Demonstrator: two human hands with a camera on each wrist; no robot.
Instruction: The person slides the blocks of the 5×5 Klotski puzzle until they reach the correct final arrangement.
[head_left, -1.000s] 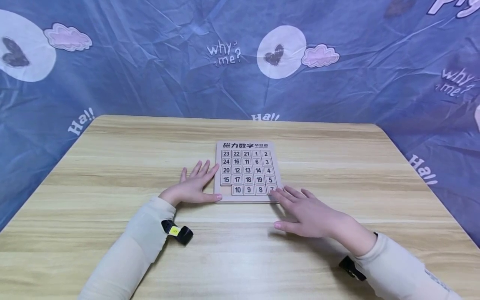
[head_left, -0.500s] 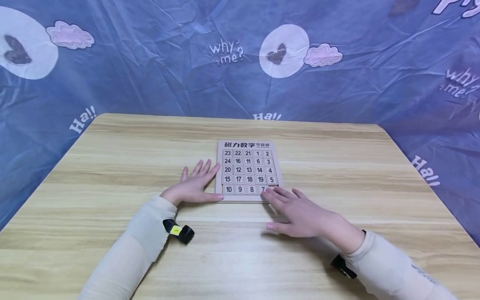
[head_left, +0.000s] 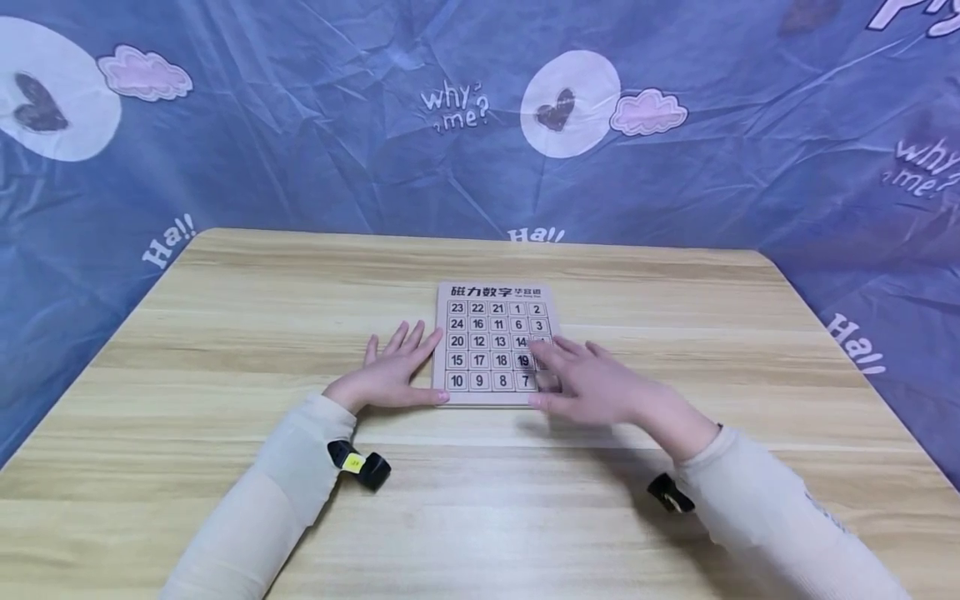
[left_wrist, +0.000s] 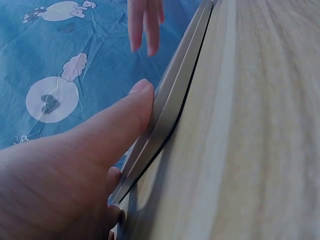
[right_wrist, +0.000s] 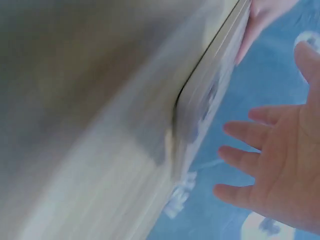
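Note:
A sliding number puzzle with numbered square tiles lies flat on the table, its printed heading at the far edge. My left hand steadies its left side, fingers spread along the edge and thumb on the near left corner. Over the right part of the puzzle hovers my right hand, slightly blurred. Its fingers hide most of the lower right-hand column and the near right corner. In the right wrist view the right hand has spread fingers, apart from the puzzle, and holds nothing.
The light wood-grain table spreads around the puzzle on every side. Behind it hangs a blue printed cloth. Each sleeve carries a black wrist camera, the left one and the right one.
The bottom row tiles 10, 9, 8 and 7 slid one place left, closing the gap at lower left. Afterwards my right hand rose off them and moved farther up the puzzle. The left hand stayed put.

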